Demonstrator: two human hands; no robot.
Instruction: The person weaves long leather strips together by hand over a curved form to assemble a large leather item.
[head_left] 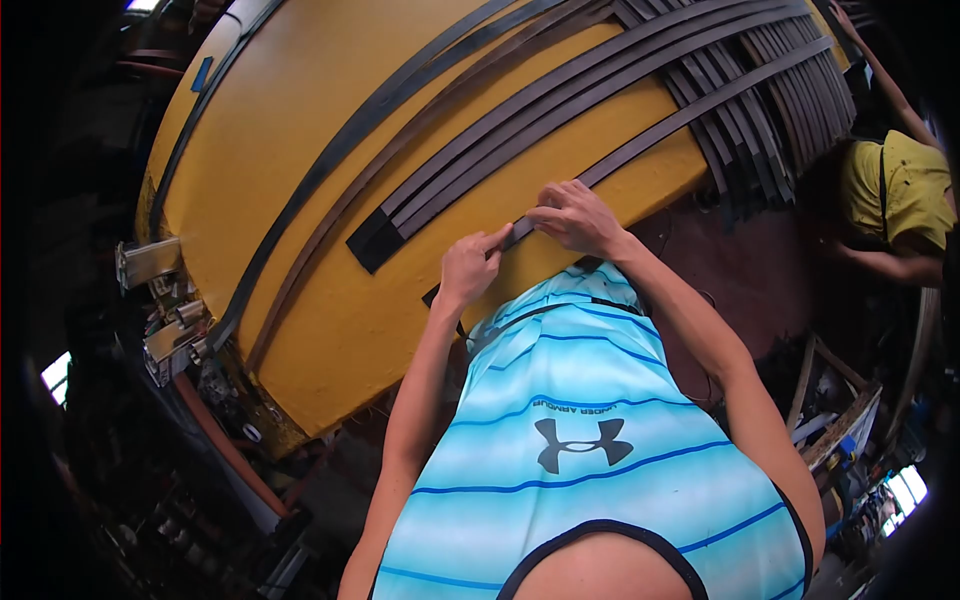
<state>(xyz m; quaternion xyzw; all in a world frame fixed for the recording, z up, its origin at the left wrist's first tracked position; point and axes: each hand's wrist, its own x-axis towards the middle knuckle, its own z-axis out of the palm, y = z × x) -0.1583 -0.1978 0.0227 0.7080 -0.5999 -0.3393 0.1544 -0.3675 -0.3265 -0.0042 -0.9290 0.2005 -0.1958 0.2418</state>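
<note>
A long dark flat strip (650,150), perhaps leather or rubber, runs slantwise along the near edge of the yellow table (330,375). My left hand (470,266) is closed near its lower end, the index finger and thumb pressing on it. A short way up the same strip, my right hand (573,216) pinches it with bent fingers. A short bit of strip shows between the two hands. Just beyond them lie several parallel strips (440,185), side by side, with a black end piece (375,241) at their lower left.
Longer curved black strips (330,160) and a brown strip (300,265) cross the table. Many strips (740,130) are stacked crosswise at right. Metal brackets (172,340) stick out at the table's left end. A person in a yellow shirt (895,190) is at right.
</note>
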